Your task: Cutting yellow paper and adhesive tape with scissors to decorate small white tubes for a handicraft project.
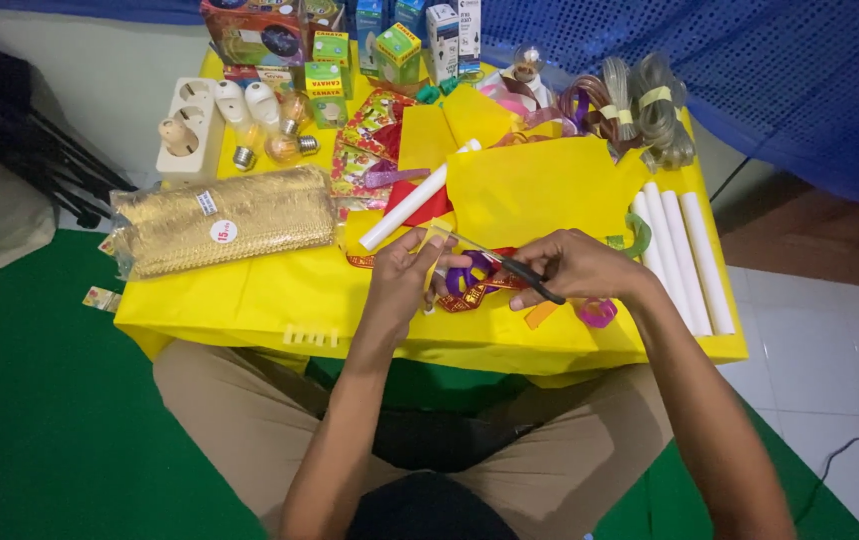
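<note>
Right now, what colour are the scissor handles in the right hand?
Black. The scissors sit in the right hand, handles toward the wrist; the head view shows it best.

Both bare forearms reached forward from the seated body and converged near the middle. The left hand (402, 275) was raised with its wrist bent slightly back, fingers loosely curled and thumb pointing toward the other hand. The right hand (578, 268) lay palm down, knuckles up, fingers closed in a pinching grip, its wrist angled inward.
</note>
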